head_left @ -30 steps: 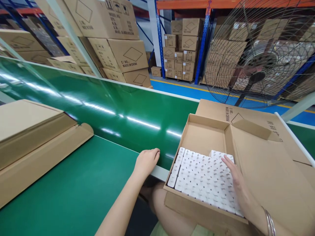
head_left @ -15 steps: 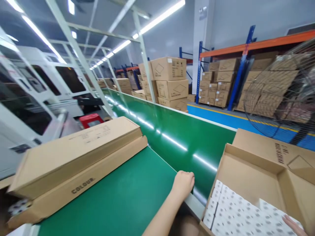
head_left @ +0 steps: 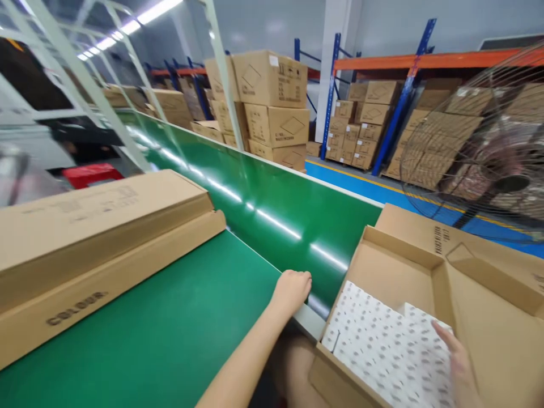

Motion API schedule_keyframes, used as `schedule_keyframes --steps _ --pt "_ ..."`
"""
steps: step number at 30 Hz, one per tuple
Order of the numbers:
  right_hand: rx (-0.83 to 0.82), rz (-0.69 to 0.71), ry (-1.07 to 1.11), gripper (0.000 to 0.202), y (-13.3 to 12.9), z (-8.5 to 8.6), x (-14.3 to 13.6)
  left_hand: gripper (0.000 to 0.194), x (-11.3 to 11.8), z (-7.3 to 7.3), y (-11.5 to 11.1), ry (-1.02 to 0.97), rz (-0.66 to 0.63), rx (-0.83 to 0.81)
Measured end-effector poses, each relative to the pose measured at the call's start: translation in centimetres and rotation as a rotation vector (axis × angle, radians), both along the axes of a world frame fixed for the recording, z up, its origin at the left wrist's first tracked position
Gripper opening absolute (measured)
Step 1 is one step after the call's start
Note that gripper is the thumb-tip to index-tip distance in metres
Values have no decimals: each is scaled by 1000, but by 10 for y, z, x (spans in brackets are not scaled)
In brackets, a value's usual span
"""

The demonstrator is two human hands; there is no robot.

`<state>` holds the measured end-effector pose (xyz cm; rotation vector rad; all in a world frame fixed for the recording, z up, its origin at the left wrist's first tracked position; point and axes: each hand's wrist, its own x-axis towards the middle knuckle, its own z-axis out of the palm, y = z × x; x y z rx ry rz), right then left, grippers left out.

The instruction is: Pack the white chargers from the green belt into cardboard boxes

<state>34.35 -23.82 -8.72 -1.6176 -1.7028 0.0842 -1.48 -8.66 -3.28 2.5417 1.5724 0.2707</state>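
Note:
My left hand (head_left: 292, 290) is closed over the corner edge of the green-topped table (head_left: 170, 317), beside the green conveyor belt (head_left: 272, 198). Its fingertips are hidden behind that edge. At the lower right, my right hand (head_left: 457, 354) lies with extended fingers against the end of the white patterned small boxes (head_left: 382, 340). These are packed close together in an open cardboard carton (head_left: 395, 269), its flaps folded outward. Part of the right hand is blurred.
A long cardboard box marked COLOUR (head_left: 106, 226) lies on the table's left. Stacked cartons (head_left: 276, 107) stand beyond the belt, with orange-and-blue racks (head_left: 403, 62) behind. A large wire-caged fan (head_left: 488, 153) is at the right. White posts (head_left: 227, 79) rise along the belt.
My view has turned right, so everything sits further left in it. My right hand shows more fully against the white boxes, which look pressed closer together. My left hand stays at the table edge.

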Motion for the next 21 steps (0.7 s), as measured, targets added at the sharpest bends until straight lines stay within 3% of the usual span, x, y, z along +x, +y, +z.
schedule_keyframes --steps 3,10,17,21 --pt "21 -93 55 74 0 7 -12 32 -2 -3 1 2 -16 1" --pt "3 -20 63 79 4 16 -19 30 -2 -1 -2 38 -3 30" --pt "-48 -22 45 62 -9 34 -38 30 -2 -1 -2 38 -9 16" --pt "-52 -19 53 61 -10 33 -39 31 -2 -2 -1 31 -7 18"
